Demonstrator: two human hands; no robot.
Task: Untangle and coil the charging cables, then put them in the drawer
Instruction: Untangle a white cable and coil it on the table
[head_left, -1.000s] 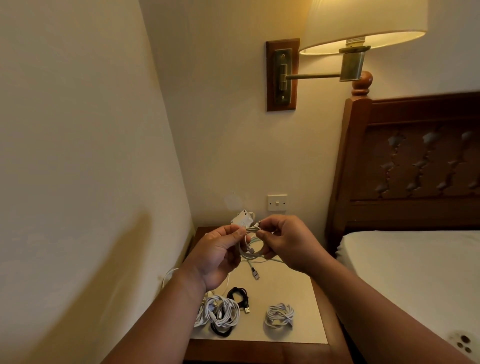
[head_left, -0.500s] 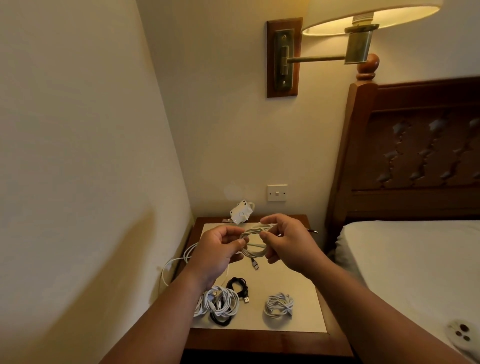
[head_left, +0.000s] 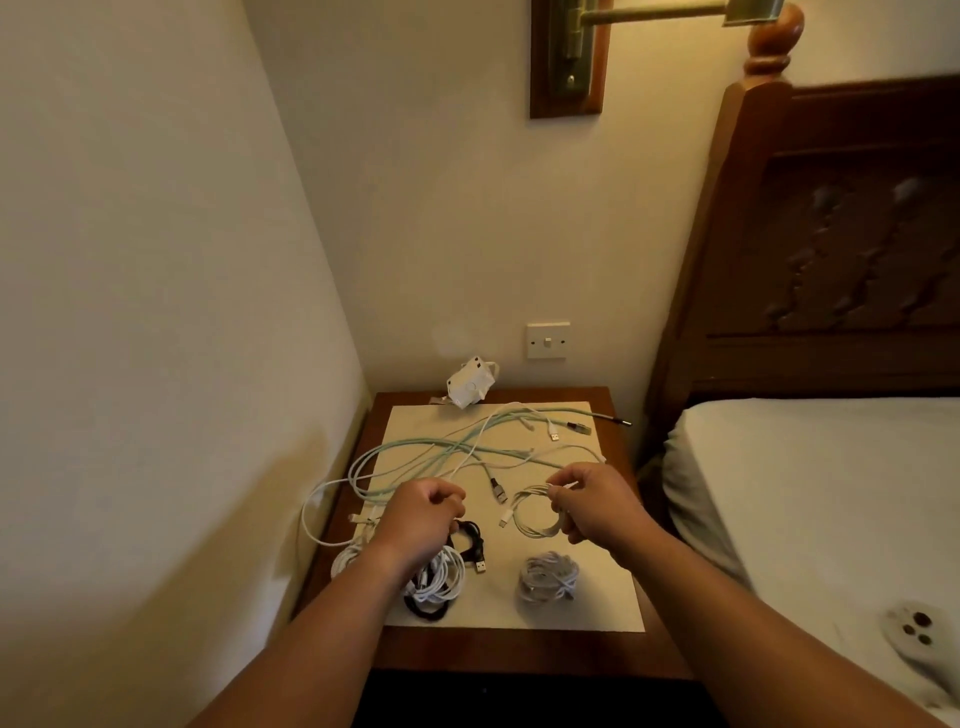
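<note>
Loose cables (head_left: 436, 448) sprawl across the nightstand (head_left: 519, 649) behind both hands.
Right hand (head_left: 597, 506) pinches the white coil (head_left: 525, 524); left hand (head_left: 421, 514), curled empty, has let go.

1. A loosely looped white cable (head_left: 530, 514) hangs pinched in the right fingers (head_left: 566, 500).
2. Tangled mint and white cables (head_left: 457, 446) sprawl beyond them.
3. A pale coiled bundle (head_left: 548, 577) lies nearer.
4. Black and white coils (head_left: 441, 577) lie beneath the left fingers (head_left: 445, 503).

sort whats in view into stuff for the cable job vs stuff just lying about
For the job:
white coil, held in the right hand
tangled loose cables
white bundle
white and black coils

Lying about:
white adapter
wall switch
lamp bracket
bed
white object on the bed
</note>
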